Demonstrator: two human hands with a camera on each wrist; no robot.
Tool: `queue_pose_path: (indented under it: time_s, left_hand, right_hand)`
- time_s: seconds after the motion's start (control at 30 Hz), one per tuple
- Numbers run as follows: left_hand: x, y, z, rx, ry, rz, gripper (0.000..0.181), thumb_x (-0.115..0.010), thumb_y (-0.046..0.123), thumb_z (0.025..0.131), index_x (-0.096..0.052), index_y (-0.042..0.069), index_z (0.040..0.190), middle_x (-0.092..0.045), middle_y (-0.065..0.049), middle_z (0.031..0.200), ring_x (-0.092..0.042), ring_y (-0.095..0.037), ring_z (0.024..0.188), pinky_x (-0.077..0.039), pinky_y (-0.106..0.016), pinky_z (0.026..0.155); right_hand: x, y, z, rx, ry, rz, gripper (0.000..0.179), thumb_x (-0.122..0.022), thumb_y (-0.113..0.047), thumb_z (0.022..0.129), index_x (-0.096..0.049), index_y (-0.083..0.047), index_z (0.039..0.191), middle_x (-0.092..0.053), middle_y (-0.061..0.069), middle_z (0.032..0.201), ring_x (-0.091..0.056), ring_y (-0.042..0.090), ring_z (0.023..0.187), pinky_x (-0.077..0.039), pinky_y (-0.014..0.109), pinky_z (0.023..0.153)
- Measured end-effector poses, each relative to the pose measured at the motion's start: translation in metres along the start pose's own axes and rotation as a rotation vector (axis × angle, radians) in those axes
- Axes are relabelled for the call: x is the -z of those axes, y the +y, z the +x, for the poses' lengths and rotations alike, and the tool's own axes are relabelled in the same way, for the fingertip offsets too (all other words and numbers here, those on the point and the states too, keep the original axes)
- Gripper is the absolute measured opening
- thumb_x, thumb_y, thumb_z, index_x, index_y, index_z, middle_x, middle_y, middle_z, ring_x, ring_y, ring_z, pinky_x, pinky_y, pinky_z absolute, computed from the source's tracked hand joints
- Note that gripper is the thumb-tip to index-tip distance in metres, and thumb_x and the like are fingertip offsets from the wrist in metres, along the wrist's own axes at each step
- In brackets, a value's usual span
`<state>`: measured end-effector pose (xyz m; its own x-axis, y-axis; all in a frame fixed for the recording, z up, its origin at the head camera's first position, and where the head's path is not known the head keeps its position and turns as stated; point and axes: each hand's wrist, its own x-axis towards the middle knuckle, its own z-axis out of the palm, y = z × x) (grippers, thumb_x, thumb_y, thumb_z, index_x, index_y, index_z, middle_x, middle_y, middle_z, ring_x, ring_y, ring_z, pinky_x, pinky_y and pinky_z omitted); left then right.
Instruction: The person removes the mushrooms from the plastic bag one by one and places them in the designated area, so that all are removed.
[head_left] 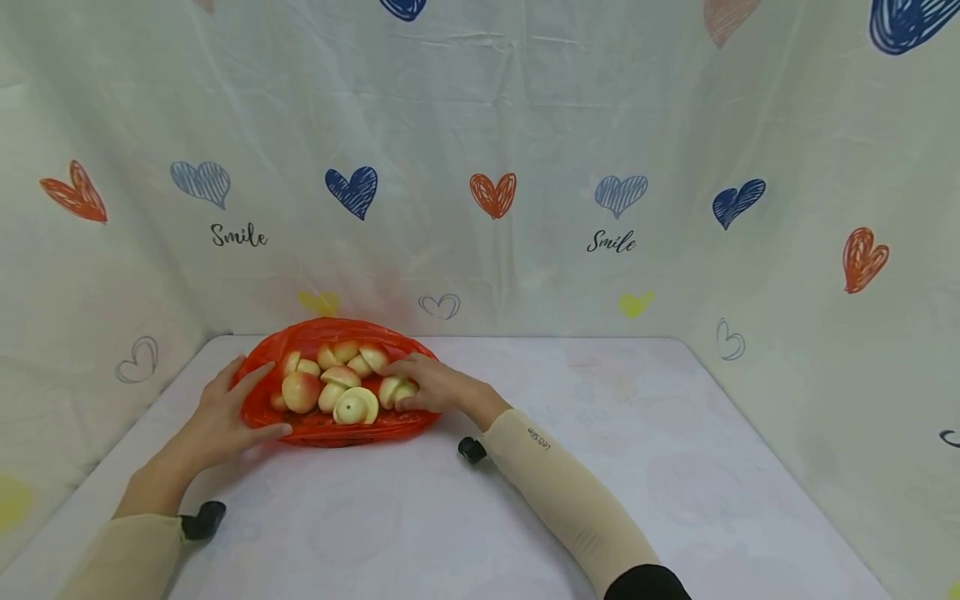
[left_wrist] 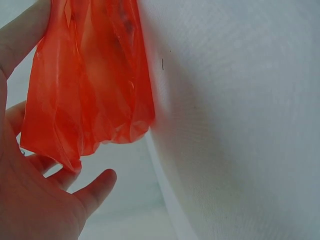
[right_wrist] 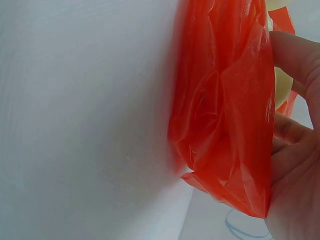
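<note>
A red plastic bag (head_left: 322, 435) lies on the table with its mouth rolled wide. Inside are several mushroom-shaped pieces (head_left: 302, 392), cream with a reddish blush and rounded caps. My left hand (head_left: 219, 421) rests at the bag's left side, fingers and thumb spread along its rim. In the left wrist view the red film hangs between the thumb and the other fingers. My right hand (head_left: 442, 387) reaches over the right rim, thumb and fingers around a pale mushroom (head_left: 388, 392). From the right wrist, the bag's side partly hides that mushroom (right_wrist: 283, 87).
A white cloth covers the table (head_left: 570, 433). Behind it hangs a pale curtain (head_left: 540, 275) printed with hearts and the word Smile. Both forearms wear beige sleeves (head_left: 570, 492), with a small black wrist camera (head_left: 472, 450) near the right hand.
</note>
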<state>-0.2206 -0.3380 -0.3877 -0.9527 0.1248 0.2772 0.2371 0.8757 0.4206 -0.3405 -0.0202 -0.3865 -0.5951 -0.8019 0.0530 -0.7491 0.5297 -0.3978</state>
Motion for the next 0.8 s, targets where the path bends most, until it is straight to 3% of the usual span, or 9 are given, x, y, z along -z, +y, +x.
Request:
queue_pose_path:
  time_s: [0.6, 0.8]
  left_hand:
    - [0.0012, 0.0002, -0.0006, 0.024, -0.041, 0.001, 0.101, -0.079, 0.047, 0.073, -0.027, 0.003, 0.147, -0.002, -0.033, 0.151, -0.010, -0.059, 0.131, -0.026, -0.080, 0.088]
    - [0.0003, -0.0022, -0.0023, -0.007, -0.009, -0.003, 0.098, -0.080, 0.044, 0.073, -0.030, 0.002, 0.146, -0.006, -0.034, 0.149, -0.012, -0.060, 0.129, -0.025, -0.080, 0.086]
  right_hand:
    - [-0.0026, 0.0014, 0.0002, -0.008, 0.049, 0.070, 0.054, -0.069, -0.028, 0.089, -0.049, -0.023, 0.139, -0.046, -0.001, 0.134, -0.041, 0.009, 0.117, -0.038, 0.024, 0.101]
    - [-0.0017, -0.0002, -0.0008, -0.009, 0.109, 0.143, 0.054, -0.071, -0.030, 0.087, -0.050, -0.022, 0.136, -0.047, -0.003, 0.132, -0.042, 0.010, 0.117, -0.040, 0.026, 0.099]
